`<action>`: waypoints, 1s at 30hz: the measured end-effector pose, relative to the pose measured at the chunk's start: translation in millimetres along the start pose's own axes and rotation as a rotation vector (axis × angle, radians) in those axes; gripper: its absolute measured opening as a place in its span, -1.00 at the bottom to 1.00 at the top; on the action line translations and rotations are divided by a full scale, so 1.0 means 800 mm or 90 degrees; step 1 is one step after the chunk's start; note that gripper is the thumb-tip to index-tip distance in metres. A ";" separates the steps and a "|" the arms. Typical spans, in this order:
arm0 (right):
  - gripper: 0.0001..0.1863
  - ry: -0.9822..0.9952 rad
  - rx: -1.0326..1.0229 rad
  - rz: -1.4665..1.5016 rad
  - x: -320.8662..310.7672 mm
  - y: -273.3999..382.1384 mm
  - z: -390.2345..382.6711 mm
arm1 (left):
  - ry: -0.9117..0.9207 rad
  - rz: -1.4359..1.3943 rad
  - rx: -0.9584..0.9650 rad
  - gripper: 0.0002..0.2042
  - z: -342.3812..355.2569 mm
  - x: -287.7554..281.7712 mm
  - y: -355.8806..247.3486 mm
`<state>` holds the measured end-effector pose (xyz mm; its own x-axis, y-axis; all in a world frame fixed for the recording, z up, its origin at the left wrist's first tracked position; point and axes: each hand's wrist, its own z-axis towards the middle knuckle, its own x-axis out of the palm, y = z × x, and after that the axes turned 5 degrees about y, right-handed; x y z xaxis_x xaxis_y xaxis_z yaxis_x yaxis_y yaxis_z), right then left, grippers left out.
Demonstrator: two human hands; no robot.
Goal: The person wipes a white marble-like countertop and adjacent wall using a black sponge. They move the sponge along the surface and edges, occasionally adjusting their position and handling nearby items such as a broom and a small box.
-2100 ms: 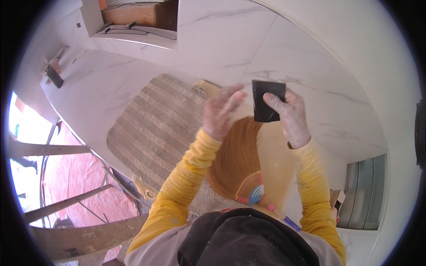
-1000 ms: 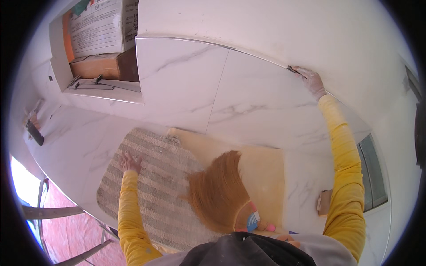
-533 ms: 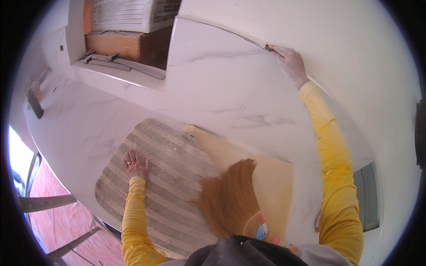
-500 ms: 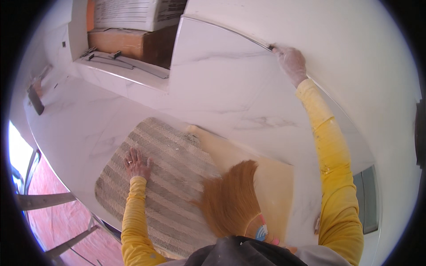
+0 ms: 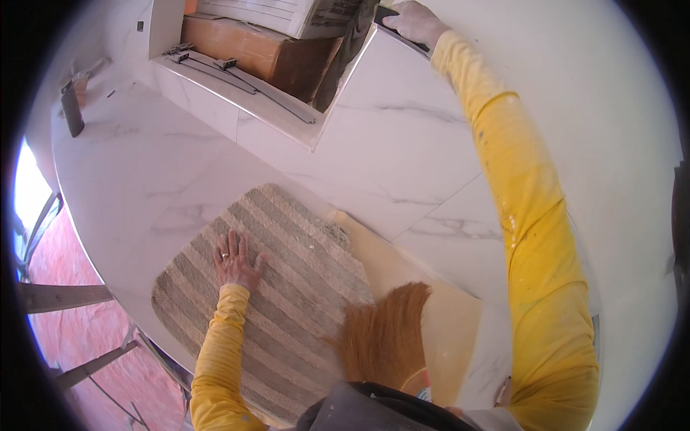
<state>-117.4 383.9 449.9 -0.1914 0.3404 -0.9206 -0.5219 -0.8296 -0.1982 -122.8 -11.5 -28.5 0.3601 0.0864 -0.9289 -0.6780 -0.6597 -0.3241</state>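
My left hand (image 5: 237, 266) lies with fingers spread on a grey-beige striped mat (image 5: 287, 287). My right hand (image 5: 410, 25) is stretched far up, closed on a dark flat pad (image 5: 384, 18) against the wall's tile trim, at the corner of a recessed niche. A straw broom (image 5: 381, 330) lies beside the mat on a pale tan sheet (image 5: 453, 330). Marble-look white tile (image 5: 388, 144) lines the wall below my right hand.
The niche holds a cardboard box (image 5: 230, 50), a white package (image 5: 273, 14) and thin black rods (image 5: 244, 82) on its sill. A dark cylindrical object (image 5: 72, 108) stands at the left. Beyond the ledge's left edge are pink sheeting (image 5: 65, 258) and metal bars (image 5: 65, 294).
Both hands held the pad up midair at first, then spread apart: left onto the mat, right to the trim. My right hand has since moved leftward along the trim to the niche corner.
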 end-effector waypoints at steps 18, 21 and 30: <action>-0.60 0.150 0.240 0.089 -0.149 -0.278 -0.526 | 0.039 0.060 -0.091 -0.26 -0.019 -0.031 -0.016; -0.58 0.071 0.289 0.044 -0.166 -0.344 -0.643 | 0.040 0.069 -0.071 -0.26 -0.015 -0.022 -0.031; -0.61 -0.060 0.189 -0.031 -0.073 -0.204 -0.423 | 0.027 0.050 -0.064 -0.24 -0.010 -0.019 -0.015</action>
<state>260.1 349.9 422.6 -0.2285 0.4278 -0.8745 -0.7501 -0.6500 -0.1220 -114.9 -11.1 -9.1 0.3367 0.0014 -0.9416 -0.6379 -0.7353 -0.2292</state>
